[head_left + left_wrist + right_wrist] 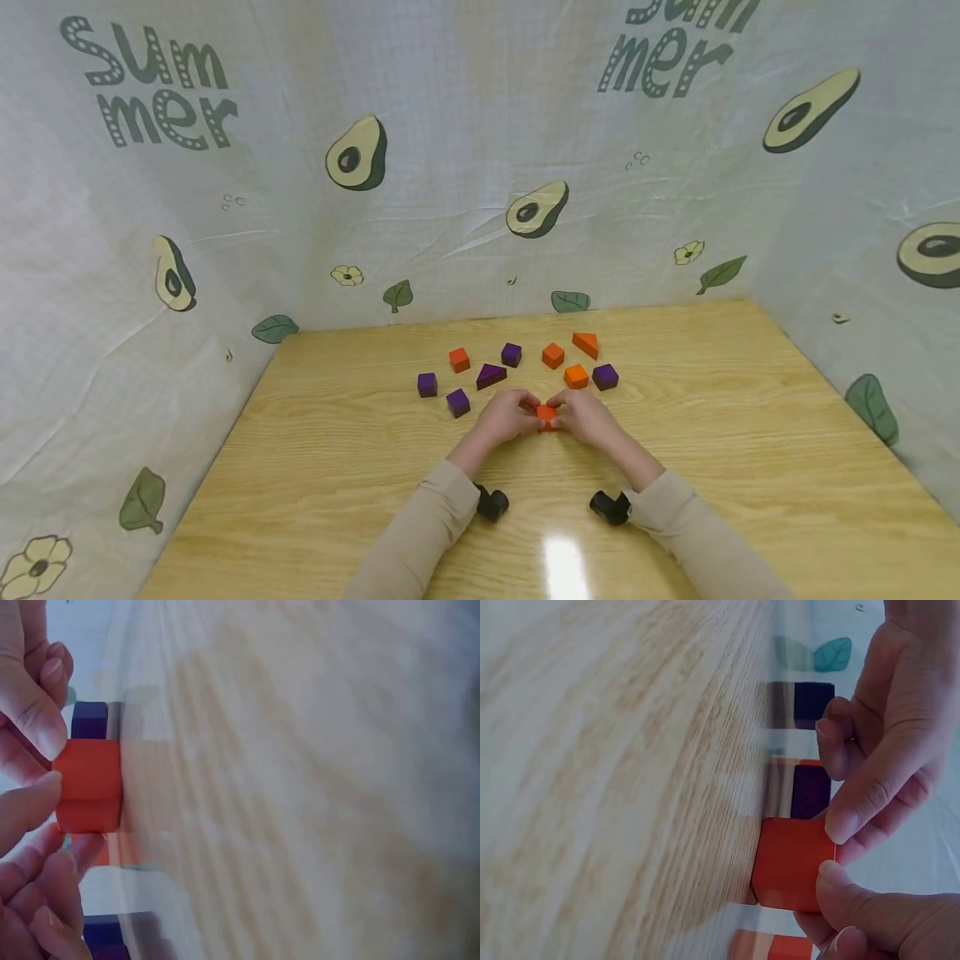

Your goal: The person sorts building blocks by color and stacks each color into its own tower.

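Observation:
A red-orange cube (pixel 547 417) sits on the wooden table, between both hands. From its left side the left hand (pixel 507 416) pinches it by thumb and fingers. The right hand (pixel 591 417) pinches the same cube from the right. Close up in the left wrist view, thumbs and fingertips meet at the upper part of the cube (pixel 88 784). In the right wrist view, the cube (pixel 791 862) has its lower face against the tabletop. Just beyond the hands lie an orange cube (pixel 576 377) and a purple triangular block (pixel 491 376).
Purple cubes (pixel 458 402) stand left, with another purple cube (pixel 605 377) to the right. Farther back are a red cube (pixel 460 360), a second orange cube (pixel 553 355) and an orange triangular block (pixel 587 343). A printed cloth (pixel 450 250) hangs behind the table (pixel 322 467).

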A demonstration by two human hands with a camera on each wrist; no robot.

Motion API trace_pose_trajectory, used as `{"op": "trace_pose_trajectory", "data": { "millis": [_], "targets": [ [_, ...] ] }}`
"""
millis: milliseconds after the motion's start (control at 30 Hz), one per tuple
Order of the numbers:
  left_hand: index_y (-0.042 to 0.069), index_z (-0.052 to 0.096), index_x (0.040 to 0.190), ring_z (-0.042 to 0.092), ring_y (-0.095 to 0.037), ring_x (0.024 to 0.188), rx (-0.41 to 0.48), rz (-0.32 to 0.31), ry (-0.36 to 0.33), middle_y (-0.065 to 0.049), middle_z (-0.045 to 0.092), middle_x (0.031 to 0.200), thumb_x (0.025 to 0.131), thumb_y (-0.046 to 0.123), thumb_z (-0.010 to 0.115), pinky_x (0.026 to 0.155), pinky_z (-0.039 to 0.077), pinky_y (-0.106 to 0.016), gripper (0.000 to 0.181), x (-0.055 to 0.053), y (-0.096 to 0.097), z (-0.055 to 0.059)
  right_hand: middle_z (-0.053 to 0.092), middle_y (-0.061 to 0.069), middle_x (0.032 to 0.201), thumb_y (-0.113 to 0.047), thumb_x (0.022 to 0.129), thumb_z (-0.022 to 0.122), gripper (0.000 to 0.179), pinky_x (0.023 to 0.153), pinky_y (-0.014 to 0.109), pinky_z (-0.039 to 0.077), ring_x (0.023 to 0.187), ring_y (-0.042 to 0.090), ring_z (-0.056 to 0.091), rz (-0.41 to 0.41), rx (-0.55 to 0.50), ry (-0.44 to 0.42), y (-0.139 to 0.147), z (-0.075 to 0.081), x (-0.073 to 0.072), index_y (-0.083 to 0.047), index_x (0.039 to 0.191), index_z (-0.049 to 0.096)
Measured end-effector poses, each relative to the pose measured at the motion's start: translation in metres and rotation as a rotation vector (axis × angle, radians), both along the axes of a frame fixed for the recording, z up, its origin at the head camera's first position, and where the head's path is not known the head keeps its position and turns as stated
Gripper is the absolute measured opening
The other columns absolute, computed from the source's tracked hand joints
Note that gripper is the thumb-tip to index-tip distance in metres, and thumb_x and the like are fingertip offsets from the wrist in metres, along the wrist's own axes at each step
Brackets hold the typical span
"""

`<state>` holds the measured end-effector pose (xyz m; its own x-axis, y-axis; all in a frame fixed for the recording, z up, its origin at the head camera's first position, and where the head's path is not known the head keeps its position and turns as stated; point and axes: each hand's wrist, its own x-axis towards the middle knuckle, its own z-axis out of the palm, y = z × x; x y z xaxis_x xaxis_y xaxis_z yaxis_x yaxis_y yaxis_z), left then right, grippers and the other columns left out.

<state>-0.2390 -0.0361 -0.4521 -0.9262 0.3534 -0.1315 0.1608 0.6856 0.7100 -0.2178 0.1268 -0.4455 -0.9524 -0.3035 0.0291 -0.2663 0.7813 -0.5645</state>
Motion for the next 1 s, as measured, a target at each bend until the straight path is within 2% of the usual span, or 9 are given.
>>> {"op": "trace_pose_trajectory", "data": {
  "millis": [133, 300, 500, 600, 733, 833, 1000],
  "targets": [
    [0.01, 0.066, 0.101, 0.055, -0.01, 0.08, 0.006, -0.015, 0.008, 0.002, 0.065, 0.093, 0.078, 0.019, 0.073, 0.074, 0.045, -0.025, 0.026, 0.0, -0.002, -0.003, 0.065, 0.015, 0.104, -0.006, 0.081, 0.067, 0.023, 0.085, 0.043, 0.046, 0.1, 0.031, 0.059, -0.005, -0.001, -0.018, -0.001, 0.0, 0.001, 0.002, 0.102, 0.066],
    [0.012, 0.067, 0.098, 0.056, -0.011, 0.083, -0.015, -0.032, 0.054, 0.003, 0.065, 0.091, 0.077, 0.02, 0.073, 0.077, 0.045, -0.027, 0.023, 0.001, -0.002, -0.003, 0.065, 0.016, 0.104, -0.006, 0.08, 0.068, 0.023, 0.084, 0.043, 0.046, 0.1, 0.031, 0.059, -0.003, -0.014, -0.022, 0.0, 0.0, 0.001, 0.002, 0.102, 0.066],
    [0.014, 0.066, 0.099, 0.058, -0.013, 0.088, -0.102, -0.067, 0.118, 0.002, 0.066, 0.094, 0.079, 0.025, 0.072, 0.078, 0.045, -0.027, 0.024, 0.002, -0.002, 0.002, 0.065, 0.017, 0.105, -0.007, 0.081, 0.067, 0.025, 0.085, 0.043, 0.045, 0.101, 0.032, 0.058, -0.004, -0.033, -0.037, 0.003, -0.002, 0.0, 0.003, 0.104, 0.065],
    [0.014, 0.066, 0.101, 0.059, -0.014, 0.089, -0.132, -0.078, 0.129, 0.002, 0.066, 0.096, 0.079, 0.026, 0.071, 0.078, 0.045, -0.028, 0.025, 0.003, -0.002, 0.004, 0.064, 0.017, 0.107, -0.009, 0.082, 0.067, 0.028, 0.085, 0.044, 0.045, 0.103, 0.033, 0.057, -0.002, -0.035, -0.047, 0.007, 0.002, -0.003, 0.003, 0.107, 0.064],
    [0.015, 0.065, 0.104, 0.059, -0.013, 0.091, -0.14, -0.072, 0.11, 0.004, 0.066, 0.098, 0.081, 0.027, 0.07, 0.078, 0.045, -0.027, 0.027, 0.003, -0.002, 0.002, 0.064, 0.019, 0.106, -0.011, 0.082, 0.067, 0.03, 0.083, 0.045, 0.047, 0.101, 0.035, 0.058, -0.021, 0.019, 0.044, 0.021, 0.016, -0.013, 0.004, 0.107, 0.064],
    [0.015, 0.064, 0.105, 0.058, -0.013, 0.09, -0.138, -0.06, 0.094, 0.004, 0.065, 0.098, 0.081, 0.027, 0.07, 0.078, 0.044, -0.027, 0.027, 0.003, -0.002, 0.002, 0.062, 0.02, 0.108, -0.01, 0.083, 0.066, 0.03, 0.08, 0.045, 0.047, 0.098, 0.035, 0.058, -0.021, 0.102, 0.128, 0.037, 0.024, -0.029, 0.004, 0.109, 0.063],
    [0.015, 0.065, 0.104, 0.058, -0.012, 0.09, -0.13, -0.043, 0.069, 0.005, 0.065, 0.098, 0.08, 0.027, 0.071, 0.079, 0.044, -0.028, 0.027, 0.004, -0.001, 0.002, 0.059, 0.022, 0.114, -0.009, 0.083, 0.065, 0.031, 0.086, 0.048, 0.043, 0.102, 0.038, 0.054, 0.096, 0.211, 0.175, 0.059, 0.022, -0.052, 0.004, 0.111, 0.062]
  ]
}}
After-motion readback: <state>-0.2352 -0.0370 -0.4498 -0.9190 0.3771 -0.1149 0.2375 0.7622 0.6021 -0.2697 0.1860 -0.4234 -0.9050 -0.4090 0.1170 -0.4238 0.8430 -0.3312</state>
